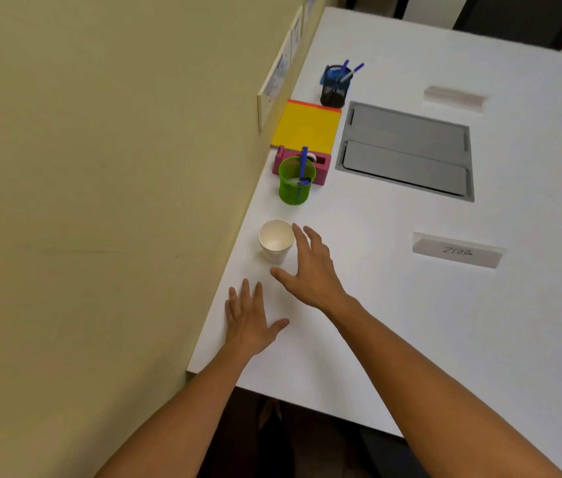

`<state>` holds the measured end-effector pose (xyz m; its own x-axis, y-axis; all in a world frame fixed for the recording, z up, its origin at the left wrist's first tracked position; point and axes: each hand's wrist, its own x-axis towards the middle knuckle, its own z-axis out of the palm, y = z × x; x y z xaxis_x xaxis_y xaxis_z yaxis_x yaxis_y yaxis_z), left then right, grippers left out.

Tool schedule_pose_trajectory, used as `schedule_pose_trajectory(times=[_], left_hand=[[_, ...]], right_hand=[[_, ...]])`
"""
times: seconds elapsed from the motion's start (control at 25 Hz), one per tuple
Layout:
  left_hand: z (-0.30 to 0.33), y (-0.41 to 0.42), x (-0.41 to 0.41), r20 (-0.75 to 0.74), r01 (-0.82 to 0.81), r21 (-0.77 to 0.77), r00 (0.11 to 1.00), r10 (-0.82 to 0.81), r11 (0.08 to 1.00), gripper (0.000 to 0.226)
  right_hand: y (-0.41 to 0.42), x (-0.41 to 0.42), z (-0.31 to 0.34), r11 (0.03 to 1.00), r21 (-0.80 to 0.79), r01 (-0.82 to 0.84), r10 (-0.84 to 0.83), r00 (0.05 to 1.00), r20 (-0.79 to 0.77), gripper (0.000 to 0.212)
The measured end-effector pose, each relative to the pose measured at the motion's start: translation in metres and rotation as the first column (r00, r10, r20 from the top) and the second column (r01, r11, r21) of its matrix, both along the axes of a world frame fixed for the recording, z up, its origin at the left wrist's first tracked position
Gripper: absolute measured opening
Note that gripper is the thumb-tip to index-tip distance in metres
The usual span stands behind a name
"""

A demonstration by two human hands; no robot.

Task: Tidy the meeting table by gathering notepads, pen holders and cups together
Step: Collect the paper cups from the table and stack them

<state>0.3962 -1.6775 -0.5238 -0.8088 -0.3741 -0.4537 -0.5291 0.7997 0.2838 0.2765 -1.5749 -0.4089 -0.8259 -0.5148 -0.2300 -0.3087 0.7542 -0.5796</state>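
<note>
Cups: we saw white paper cups (275,240), stacked, standing upright near the desk's left edge, next to the wall.
Right hand: our right hand (310,270) hovered just right of the cups, fingers (298,236) spread apart and holding nothing; whether a fingertip touched the rim, we could not tell.
Left hand: our left hand (249,319) lay flat on the desk (410,322) nearer to us than the cups, fingers apart, empty.
Green pen holder: a green pen holder (296,181) with a blue pen stood beyond the cups.
Pink holder: a pink holder (321,165) sat just behind the green one.
Notepad: a yellow notepad (307,127) lay behind that.
Dark pen holder: a dark pen holder (334,88) with blue pens stood farthest along the wall.
Grey hatch: a grey hatch (407,150) was set into the desk to the right of these.
</note>
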Motion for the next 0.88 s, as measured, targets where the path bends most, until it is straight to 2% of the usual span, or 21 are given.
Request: schedule_pose_trajectory(times=[0.08,0.24,0.4,0.52,0.64,0.8,0.88], left_hand=[[-0.012,0.002,0.001,0.05,0.06,-0.029,0.997,-0.058,0.998,0.111],[-0.028,-0.001,0.008,0.041,0.09,-0.063,0.995,-0.088,0.994,0.113],[-0.03,0.0,0.005,0.016,0.08,-0.097,0.997,-0.078,0.992,0.111],[-0.032,0.002,0.006,0.017,0.077,-0.103,0.997,-0.076,0.992,0.11],[-0.029,0.0,0.003,0.015,0.063,-0.073,0.998,-0.063,0.995,0.111],[-0.021,0.003,0.0,0.065,0.066,0.001,0.996,-0.066,0.998,0.113],[-0.007,0.006,-0.005,0.053,0.042,0.075,0.998,-0.046,0.996,0.107]], right_hand=[[-0.013,-0.002,-0.01,0.995,0.089,-0.046,0.05,0.998,-0.035,0.107],[-0.041,-0.018,-0.024,0.967,0.238,-0.087,0.112,0.989,-0.094,0.124],[-0.058,-0.033,-0.031,0.954,0.276,-0.12,0.154,0.982,-0.107,0.104],[-0.06,-0.038,-0.034,0.961,0.25,-0.122,0.143,0.988,-0.066,0.088],[-0.053,-0.035,-0.029,0.978,0.182,-0.1,0.105,0.994,-0.019,0.089],[-0.007,-0.022,-0.013,0.999,0.027,0.045,-0.046,0.998,0.049,0.095],[0.022,-0.012,0.006,0.989,-0.025,0.144,-0.142,0.987,0.074,0.095]])
